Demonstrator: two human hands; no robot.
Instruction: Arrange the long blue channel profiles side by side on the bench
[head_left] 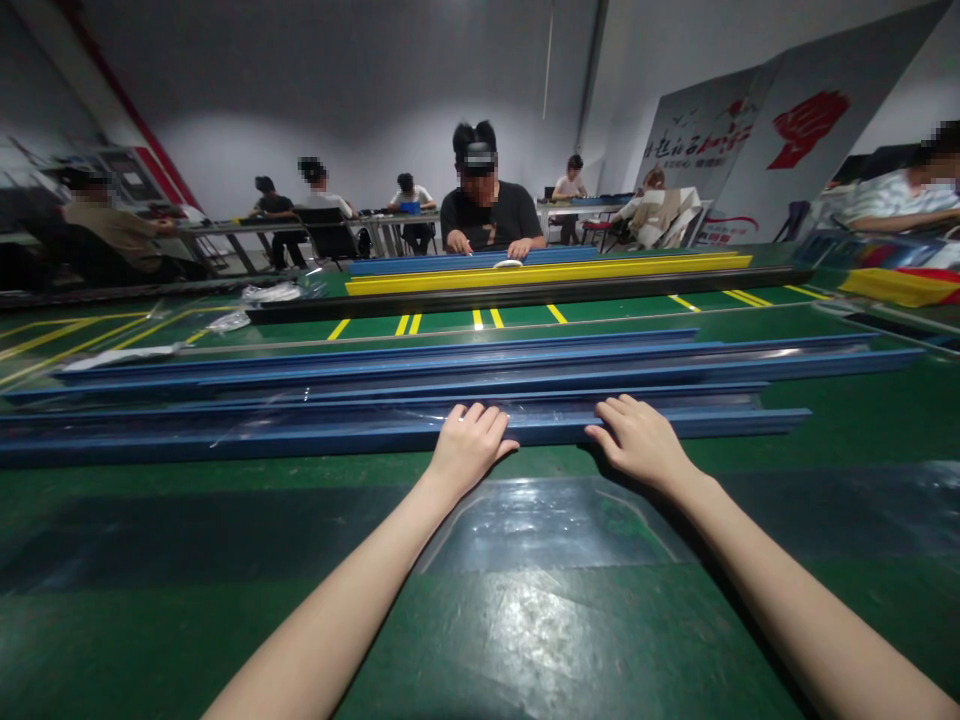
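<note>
Across the green table lies a long blue plastic channel strip (262,438) with clear film in its trough. My left hand (471,440) is curled over its near edge, fingers inside the trough and thumb at the front. To the right, my right hand (637,435) grips the same edge in a similar way, thumb and fingers bent around it. More blue channel strips (525,372) lie just behind, roughly parallel. In front of the hands, a clear plastic film sheet (540,520) is spread flat and reflects light. My fingertips are partly hidden in the trough.
Farther back lie a black strip (525,297) and a yellow strip (555,275). A person (491,215) works at the far side of the table. Crumpled clear plastic (271,292) sits at left; yellow and red pieces (900,287) lie at right.
</note>
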